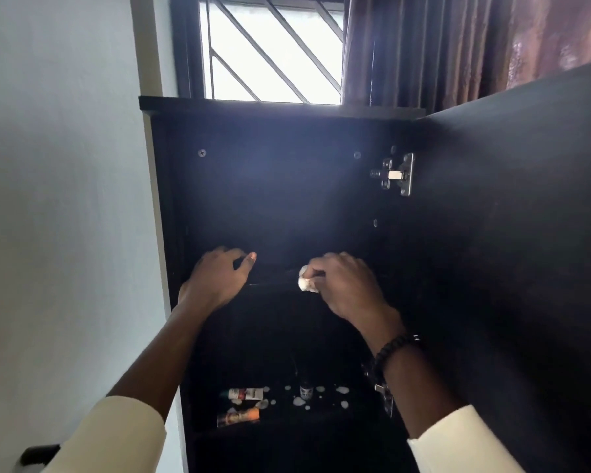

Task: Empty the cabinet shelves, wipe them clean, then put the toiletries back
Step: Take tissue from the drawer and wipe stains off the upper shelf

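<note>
Head view: right hand [347, 285] clutches white wad [306, 283]; left hand [220, 276] relaxed; shelf murky.

A pale wall [58, 199] fills the left side. Above the dark cabinet [270, 206], a window [273, 49] with slanted metal bars lets in bright daylight. A brownish curtain [458, 46] hangs at its right edge. The cabinet door [526, 233] stands open on the right, on a metal hinge [394, 174].
</note>
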Action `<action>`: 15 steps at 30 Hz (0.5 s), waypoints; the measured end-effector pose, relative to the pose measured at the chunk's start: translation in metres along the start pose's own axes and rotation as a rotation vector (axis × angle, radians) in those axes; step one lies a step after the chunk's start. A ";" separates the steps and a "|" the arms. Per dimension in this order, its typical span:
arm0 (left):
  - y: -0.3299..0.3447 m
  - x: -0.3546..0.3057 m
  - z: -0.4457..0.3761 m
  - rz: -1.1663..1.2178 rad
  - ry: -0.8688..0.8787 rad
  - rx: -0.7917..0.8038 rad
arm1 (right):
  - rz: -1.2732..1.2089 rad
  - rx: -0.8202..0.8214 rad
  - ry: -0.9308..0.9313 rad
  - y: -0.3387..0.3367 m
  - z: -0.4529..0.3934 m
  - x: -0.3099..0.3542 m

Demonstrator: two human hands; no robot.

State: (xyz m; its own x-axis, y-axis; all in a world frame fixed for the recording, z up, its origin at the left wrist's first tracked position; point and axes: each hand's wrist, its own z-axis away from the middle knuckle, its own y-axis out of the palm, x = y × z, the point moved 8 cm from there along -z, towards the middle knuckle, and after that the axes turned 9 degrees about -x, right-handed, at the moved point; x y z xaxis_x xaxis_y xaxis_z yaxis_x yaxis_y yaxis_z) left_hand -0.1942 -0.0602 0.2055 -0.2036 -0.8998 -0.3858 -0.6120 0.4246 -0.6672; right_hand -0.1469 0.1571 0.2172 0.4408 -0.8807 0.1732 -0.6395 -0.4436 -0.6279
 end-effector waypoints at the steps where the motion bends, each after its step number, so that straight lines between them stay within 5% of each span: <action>1: 0.000 -0.001 0.000 -0.003 0.001 0.002 | -0.044 -0.016 -0.023 0.004 0.003 0.007; 8: -0.003 0.002 0.000 0.008 0.026 -0.021 | -0.067 -0.203 0.037 -0.008 0.018 -0.024; 15: 0.002 0.000 -0.004 0.016 -0.003 -0.035 | -0.189 -0.124 0.039 0.004 0.006 -0.007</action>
State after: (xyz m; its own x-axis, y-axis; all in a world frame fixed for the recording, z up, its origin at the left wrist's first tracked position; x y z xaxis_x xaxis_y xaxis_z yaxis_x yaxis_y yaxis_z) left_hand -0.1983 -0.0593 0.2061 -0.2113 -0.8924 -0.3988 -0.6347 0.4355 -0.6383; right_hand -0.1487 0.1624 0.2090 0.5369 -0.7849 0.3095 -0.6219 -0.6160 -0.4835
